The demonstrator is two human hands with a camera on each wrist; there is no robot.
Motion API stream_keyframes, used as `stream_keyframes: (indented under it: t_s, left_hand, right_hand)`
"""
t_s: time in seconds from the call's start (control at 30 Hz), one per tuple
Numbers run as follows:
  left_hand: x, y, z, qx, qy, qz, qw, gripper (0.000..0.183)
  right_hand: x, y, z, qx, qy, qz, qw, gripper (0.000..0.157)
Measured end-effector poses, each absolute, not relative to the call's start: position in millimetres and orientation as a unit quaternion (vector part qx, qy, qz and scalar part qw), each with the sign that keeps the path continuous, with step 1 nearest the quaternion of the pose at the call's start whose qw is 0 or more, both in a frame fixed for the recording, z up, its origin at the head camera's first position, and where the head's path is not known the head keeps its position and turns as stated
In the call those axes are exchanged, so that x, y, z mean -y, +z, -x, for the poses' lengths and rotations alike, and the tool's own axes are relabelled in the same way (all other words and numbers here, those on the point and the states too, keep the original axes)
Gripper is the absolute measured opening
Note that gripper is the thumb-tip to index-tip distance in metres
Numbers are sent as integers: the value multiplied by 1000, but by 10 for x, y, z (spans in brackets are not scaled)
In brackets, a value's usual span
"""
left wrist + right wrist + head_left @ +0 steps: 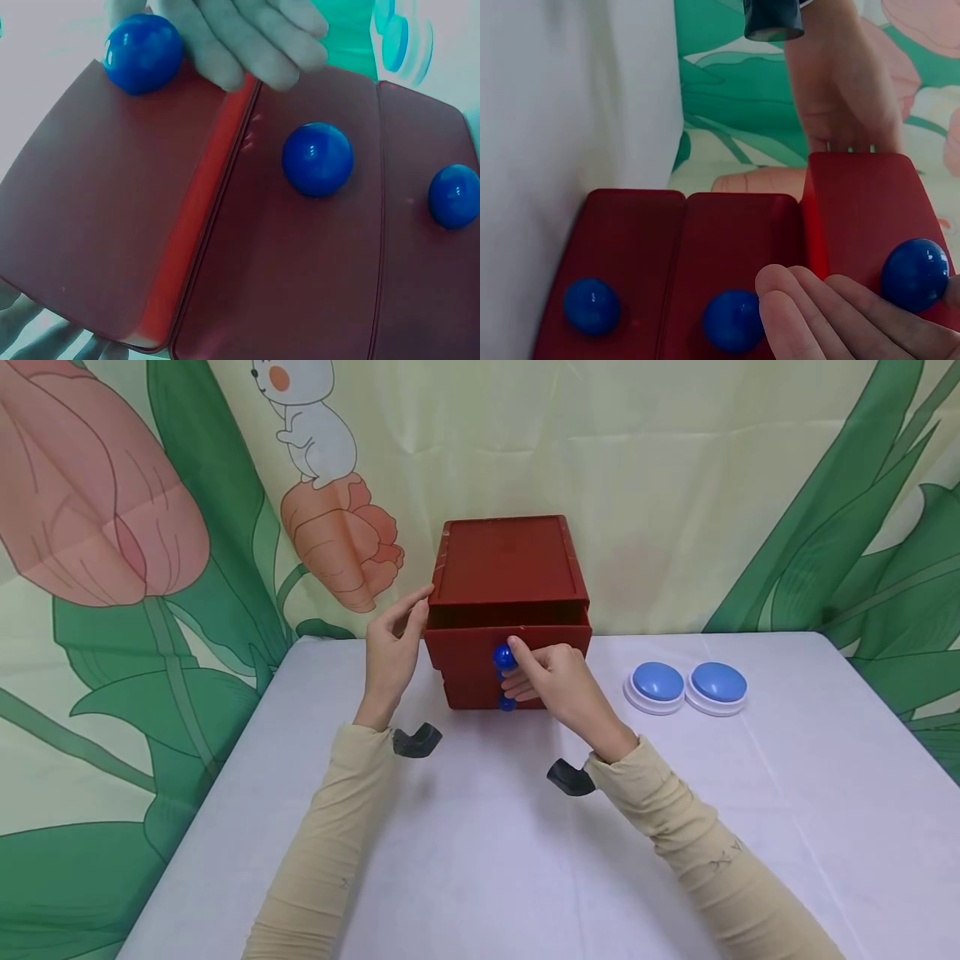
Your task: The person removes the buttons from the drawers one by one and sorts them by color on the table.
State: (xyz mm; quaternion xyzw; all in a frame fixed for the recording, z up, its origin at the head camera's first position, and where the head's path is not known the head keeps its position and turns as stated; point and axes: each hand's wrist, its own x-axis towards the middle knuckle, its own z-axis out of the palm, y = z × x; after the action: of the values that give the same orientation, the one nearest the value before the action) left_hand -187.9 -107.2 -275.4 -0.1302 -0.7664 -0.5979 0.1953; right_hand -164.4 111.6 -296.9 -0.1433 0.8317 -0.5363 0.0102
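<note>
A dark red cabinet [510,560] with three stacked drawers stands at the back of the table. Its top drawer [461,652] is pulled out a little, leaving a dark gap under the lid. My right hand [562,681] holds that drawer's round blue knob [915,275] between thumb and fingers, the fingertips reaching past it. Flat against the cabinet's left side, near the top front corner, rests my left hand [393,652] with fingers extended. In the left wrist view, the middle knob [318,160] and bottom knob [454,196] sit on drawers that are pushed in.
Two blue push buttons [657,682] on white bases stand side by side, right of the cabinet. A white cloth covers the table [480,860]. Behind it hangs a printed curtain [645,510] with leaves, a tulip and a rabbit on a carrot.
</note>
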Motion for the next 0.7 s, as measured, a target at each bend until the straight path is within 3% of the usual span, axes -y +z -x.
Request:
stream_keyframes:
  t_s: [0.7]
  left_hand:
    - [1074,-2751,1876,757,-609,140,190,36]
  right_hand:
    - [-1106,-2971,1833,-838,-529,134,-16,62]
